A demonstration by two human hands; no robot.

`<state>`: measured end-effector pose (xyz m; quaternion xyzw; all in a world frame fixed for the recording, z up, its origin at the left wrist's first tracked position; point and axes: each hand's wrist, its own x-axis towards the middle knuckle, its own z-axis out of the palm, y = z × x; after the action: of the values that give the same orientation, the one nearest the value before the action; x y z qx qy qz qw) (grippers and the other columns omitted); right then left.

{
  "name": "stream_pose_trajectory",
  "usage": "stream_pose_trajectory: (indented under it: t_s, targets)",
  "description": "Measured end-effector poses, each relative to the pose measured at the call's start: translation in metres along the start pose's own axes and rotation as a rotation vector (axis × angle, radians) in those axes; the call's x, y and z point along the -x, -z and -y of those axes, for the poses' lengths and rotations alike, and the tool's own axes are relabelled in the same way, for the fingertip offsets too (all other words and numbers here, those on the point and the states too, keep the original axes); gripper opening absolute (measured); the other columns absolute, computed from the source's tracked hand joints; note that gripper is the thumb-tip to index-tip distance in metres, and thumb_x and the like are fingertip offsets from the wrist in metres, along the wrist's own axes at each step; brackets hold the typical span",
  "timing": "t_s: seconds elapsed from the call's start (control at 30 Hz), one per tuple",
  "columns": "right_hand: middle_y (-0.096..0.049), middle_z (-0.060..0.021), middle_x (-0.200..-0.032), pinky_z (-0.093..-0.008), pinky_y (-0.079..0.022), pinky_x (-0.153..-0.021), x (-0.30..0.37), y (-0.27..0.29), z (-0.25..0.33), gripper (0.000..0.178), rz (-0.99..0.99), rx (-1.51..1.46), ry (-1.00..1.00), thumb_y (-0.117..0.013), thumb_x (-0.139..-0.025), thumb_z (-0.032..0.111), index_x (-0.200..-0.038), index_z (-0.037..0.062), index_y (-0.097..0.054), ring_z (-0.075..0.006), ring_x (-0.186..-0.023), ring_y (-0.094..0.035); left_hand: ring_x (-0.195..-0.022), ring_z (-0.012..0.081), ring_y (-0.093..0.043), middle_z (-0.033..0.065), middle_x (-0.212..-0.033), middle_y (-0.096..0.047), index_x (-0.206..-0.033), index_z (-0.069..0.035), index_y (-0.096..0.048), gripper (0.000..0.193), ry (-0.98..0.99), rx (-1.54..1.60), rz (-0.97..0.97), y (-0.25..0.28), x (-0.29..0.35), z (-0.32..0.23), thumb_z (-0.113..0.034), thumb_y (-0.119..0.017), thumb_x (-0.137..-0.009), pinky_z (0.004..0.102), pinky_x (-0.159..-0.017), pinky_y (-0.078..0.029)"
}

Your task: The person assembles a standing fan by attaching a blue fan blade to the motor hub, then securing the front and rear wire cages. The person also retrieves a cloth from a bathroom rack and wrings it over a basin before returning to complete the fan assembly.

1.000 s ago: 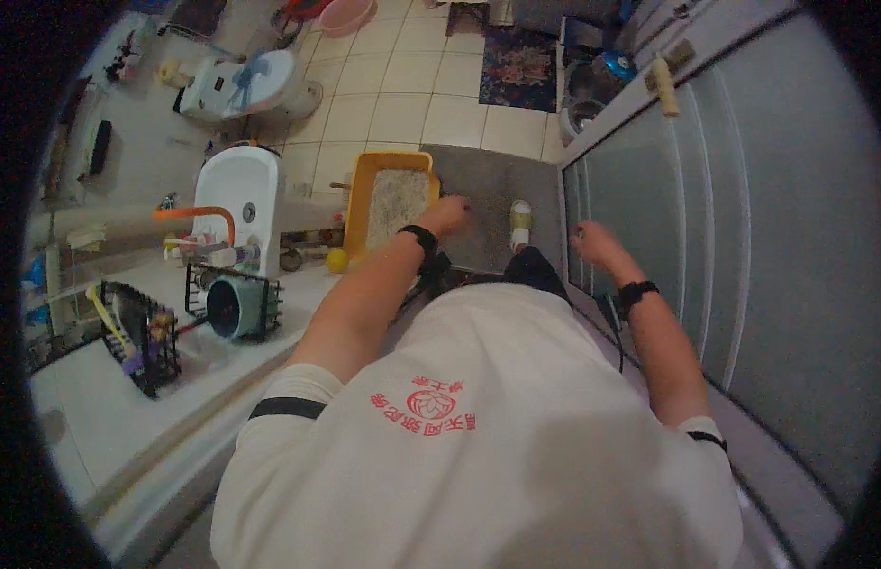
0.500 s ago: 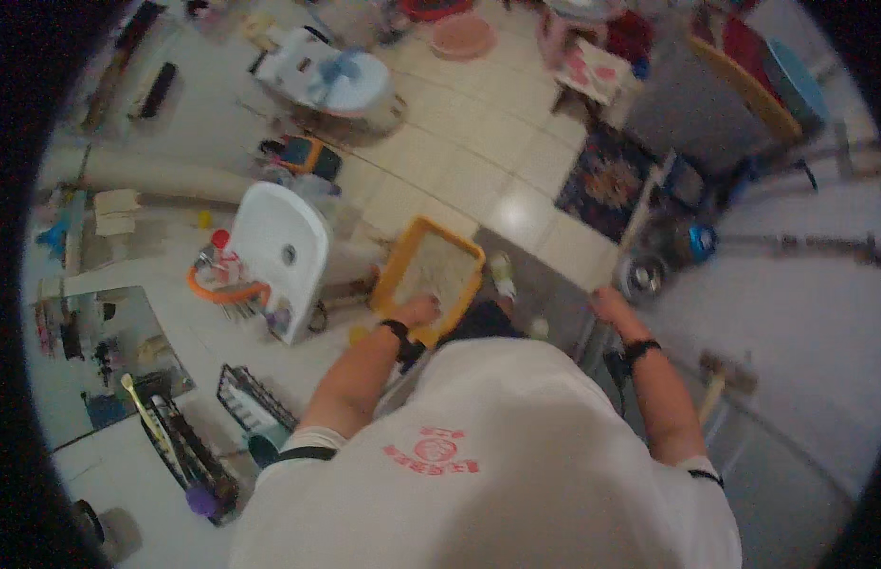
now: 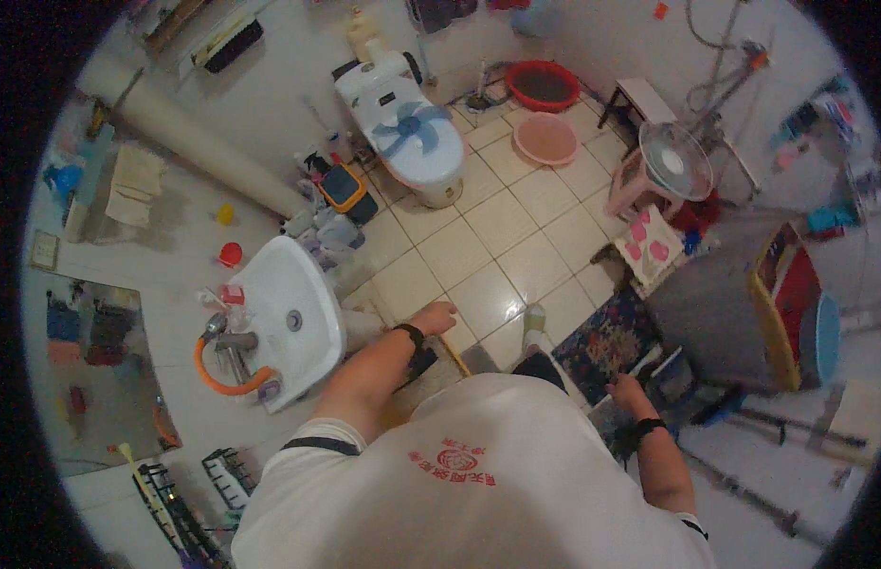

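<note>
My left hand (image 3: 433, 319) reaches out past the front of the white washbasin (image 3: 296, 261), above the tiled floor. Its fingers are loosely apart and nothing shows in them. Under that forearm is part of a yellow-rimmed tray (image 3: 452, 356); my arm and shirt hide most of it. On the right, my right hand (image 3: 631, 394) hangs near the edge of a dark flowered mat (image 3: 606, 346). It looks loosely open, with nothing visible in it. One of my feet, in a pale shoe (image 3: 534, 327), steps forward between the hands.
A toilet (image 3: 421, 142) with a blue-patterned lid stands ahead. Red (image 3: 543, 85) and pink basins (image 3: 546, 139) lie beyond. A fan (image 3: 675, 161) on a pink stool and a cloth-topped stool (image 3: 649, 245) stand right, near a grey covered appliance (image 3: 710, 303). An orange hose (image 3: 211, 372) loops by the basin tap.
I have stepped forward and the view has shifted. The tray, fully seen before, is now mostly under my body. My left hand has moved from above the tray to over the floor tiles.
</note>
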<state>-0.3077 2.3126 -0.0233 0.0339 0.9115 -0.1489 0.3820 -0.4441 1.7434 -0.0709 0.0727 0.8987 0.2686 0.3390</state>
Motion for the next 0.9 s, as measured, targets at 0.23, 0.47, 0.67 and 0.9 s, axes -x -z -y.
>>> stream_pose_trajectory:
  t_s: [0.23,0.47,0.67,0.9]
  targets:
    - [-0.069,-0.0210,-0.084,-0.0507,-0.053,-0.077,-0.205,0.119,-0.028,0.029,0.021,0.350,0.416,-0.060,-0.080,0.027,-0.079,0.0009,-0.071,-0.0430,-0.079,-0.066,-0.113,0.0385,-0.061,0.0206,-0.127,-0.063,-0.115,-0.001,-0.070,0.040,0.121,-0.021,-0.014,0.072,-0.058,0.003,-0.024,-0.063,-0.083,0.0439,-0.095,-0.051]
    - [-0.069,-0.0215,-0.111,-0.0481,-0.053,-0.090,-0.374,0.298,0.128,0.034,0.152,0.389,0.421,-0.067,-0.086,0.032,-0.107,0.0048,-0.071,-0.0399,-0.106,-0.064,-0.113,0.0355,-0.063,0.0193,-0.123,-0.066,-0.122,-0.001,-0.065,0.047,0.318,0.277,-0.184,0.131,-0.102,0.022,-0.030,-0.066,-0.085,0.0443,-0.099,-0.049]
    - [-0.068,-0.0220,-0.114,-0.0467,-0.052,-0.094,-0.492,0.375,0.306,0.039,0.086,0.421,0.440,-0.065,-0.088,0.032,-0.114,0.0031,-0.067,-0.0387,-0.111,-0.063,-0.112,0.0370,-0.062,0.0197,-0.121,-0.066,-0.122,-0.001,-0.065,0.043,0.272,0.130,-0.308,0.185,-0.233,0.110,-0.028,-0.062,-0.088,0.0452,-0.100,-0.048]
    - [-0.069,-0.0188,-0.105,-0.0449,-0.054,-0.090,-0.643,0.378,0.484,0.026,0.054,0.153,0.696,-0.063,-0.089,0.024,-0.104,0.0035,-0.069,-0.0381,-0.101,-0.065,-0.111,0.0355,-0.061,0.0166,-0.125,-0.060,-0.133,-0.007,-0.054,0.047,0.158,0.437,-0.389,0.288,-0.339,0.162,-0.022,-0.064,-0.090,0.0476,-0.096,-0.051]
